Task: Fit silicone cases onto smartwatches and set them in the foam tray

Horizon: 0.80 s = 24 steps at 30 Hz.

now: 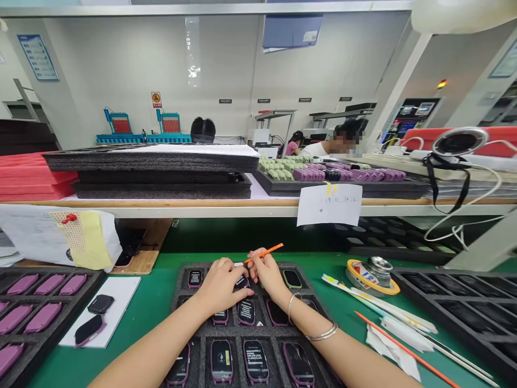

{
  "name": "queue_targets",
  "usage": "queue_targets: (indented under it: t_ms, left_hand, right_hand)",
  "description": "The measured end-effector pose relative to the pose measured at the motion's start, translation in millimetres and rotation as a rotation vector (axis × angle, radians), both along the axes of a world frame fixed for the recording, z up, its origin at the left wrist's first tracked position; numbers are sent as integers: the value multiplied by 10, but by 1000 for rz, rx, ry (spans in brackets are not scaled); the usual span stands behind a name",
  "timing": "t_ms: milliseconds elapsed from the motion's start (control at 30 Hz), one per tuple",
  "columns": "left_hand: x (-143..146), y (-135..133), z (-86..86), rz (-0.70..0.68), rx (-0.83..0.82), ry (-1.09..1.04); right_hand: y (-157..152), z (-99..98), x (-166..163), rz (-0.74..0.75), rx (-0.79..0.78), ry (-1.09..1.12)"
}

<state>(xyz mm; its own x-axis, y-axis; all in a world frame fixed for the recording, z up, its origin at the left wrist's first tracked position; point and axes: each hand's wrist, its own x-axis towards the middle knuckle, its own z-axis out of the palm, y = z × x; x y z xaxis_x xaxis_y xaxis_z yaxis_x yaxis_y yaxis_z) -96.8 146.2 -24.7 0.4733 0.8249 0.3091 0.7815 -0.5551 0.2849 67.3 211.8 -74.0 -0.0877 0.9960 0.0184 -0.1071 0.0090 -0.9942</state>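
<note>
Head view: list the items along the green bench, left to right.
Black foam tray of pink-purple watch cases → white card bearing two black pieces → black foam tray of watches → round steel tin on a yellow-edged tape roll → black compartmented tray

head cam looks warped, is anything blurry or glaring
Head view: wide-angle distortion bows the wooden shelf edge; the left hand and right hand stay sharp, lighting is even, and glare shows on the hanging plastic strip.
</note>
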Motion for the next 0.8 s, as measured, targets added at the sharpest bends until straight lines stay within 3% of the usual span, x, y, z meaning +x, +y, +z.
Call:
queue_targets:
  t_ms: [433,800]
  left_hand:
    - [88,-97,5,36,46,-16]
    - [42,2,15,54,-85,-240]
  right_hand:
    - [-2,88,44,70,0,11]
    - [-88,138,70,69,78,-113]
